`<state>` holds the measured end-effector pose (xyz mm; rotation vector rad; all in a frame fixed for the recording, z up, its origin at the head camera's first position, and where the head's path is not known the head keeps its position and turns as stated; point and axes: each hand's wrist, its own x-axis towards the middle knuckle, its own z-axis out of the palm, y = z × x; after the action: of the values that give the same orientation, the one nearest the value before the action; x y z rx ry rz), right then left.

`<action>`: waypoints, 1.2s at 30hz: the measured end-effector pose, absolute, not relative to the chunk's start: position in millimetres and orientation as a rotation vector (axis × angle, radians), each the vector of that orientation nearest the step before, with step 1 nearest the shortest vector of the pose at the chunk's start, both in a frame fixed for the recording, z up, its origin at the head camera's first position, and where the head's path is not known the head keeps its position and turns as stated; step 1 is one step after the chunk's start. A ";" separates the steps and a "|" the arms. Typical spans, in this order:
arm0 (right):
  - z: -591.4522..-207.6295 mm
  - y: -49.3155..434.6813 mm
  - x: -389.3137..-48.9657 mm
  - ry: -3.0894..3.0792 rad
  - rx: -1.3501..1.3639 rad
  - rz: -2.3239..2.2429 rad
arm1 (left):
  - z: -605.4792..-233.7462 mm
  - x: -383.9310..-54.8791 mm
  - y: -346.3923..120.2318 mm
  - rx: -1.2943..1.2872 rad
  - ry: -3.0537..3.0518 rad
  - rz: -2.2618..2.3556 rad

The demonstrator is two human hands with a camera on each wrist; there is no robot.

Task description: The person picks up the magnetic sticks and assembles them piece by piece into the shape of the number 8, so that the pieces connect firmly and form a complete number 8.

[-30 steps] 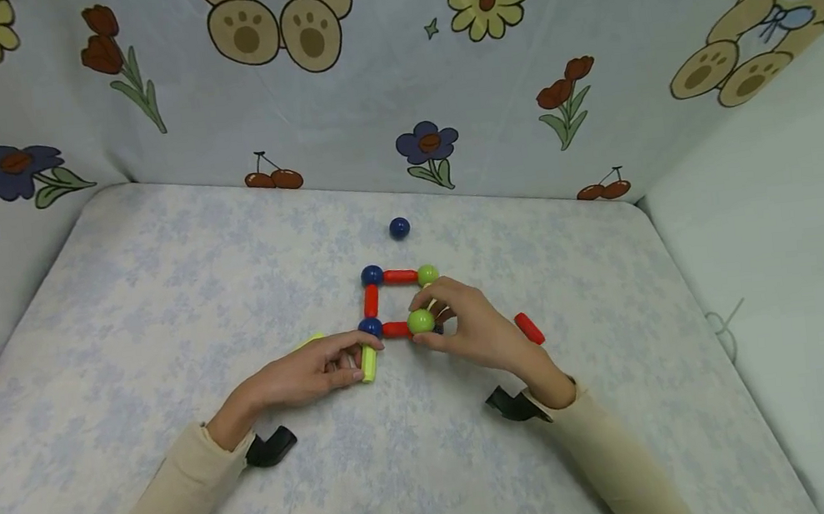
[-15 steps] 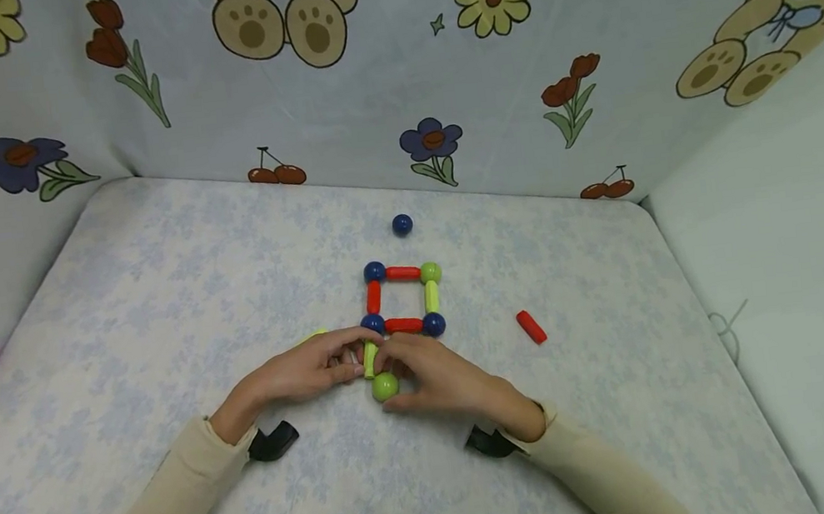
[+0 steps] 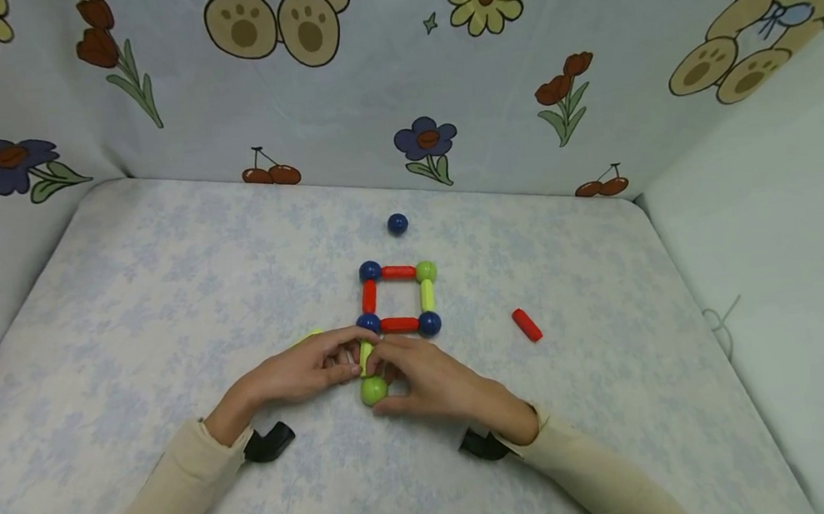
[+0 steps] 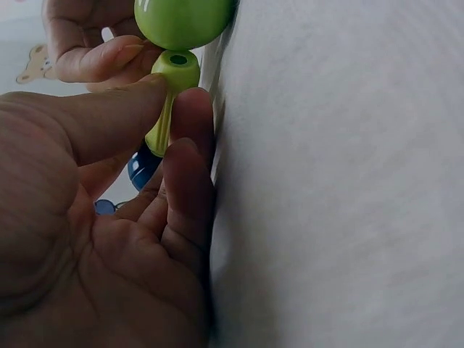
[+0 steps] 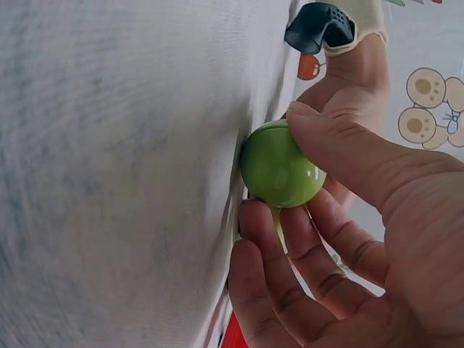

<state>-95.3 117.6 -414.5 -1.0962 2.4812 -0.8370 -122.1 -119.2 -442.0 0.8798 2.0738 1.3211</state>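
Note:
My left hand (image 3: 303, 371) pinches a yellow-green rod (image 4: 175, 72) between thumb and fingers, its hollow end facing the left wrist camera. A glossy green ball (image 5: 279, 167) sits between the thumb and fingertips of my right hand (image 3: 432, 376), right at the rod's near end. The rod's far end meets a blue ball (image 3: 369, 323), the near left corner of a flat square. That square has red rods (image 3: 399, 324) on three sides and a yellow-green rod (image 3: 427, 296) on the right. Its other corners are two blue balls and one green ball (image 3: 425, 271).
Beyond the square lies a loose blue ball (image 3: 397, 224). To the right is a loose red rod (image 3: 527, 325). A yellow piece (image 3: 309, 335) shows partly behind my left hand. Printed cloth walls (image 3: 337, 114) border the table's back and sides.
My right hand has carried the green ball from over the square's near right corner leftward and nearer, to the end of the held rod. My left hand has kept its place.

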 end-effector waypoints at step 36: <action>-396.1 246.2 -108.1 2.898 -0.672 -0.872 | -442.4 -123.2 -118.9 0.837 2.079 1.302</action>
<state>-108.1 246.2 -396.1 -0.6723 2.8975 -0.8725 -123.2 -118.9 -442.4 0.8367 2.0794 1.3023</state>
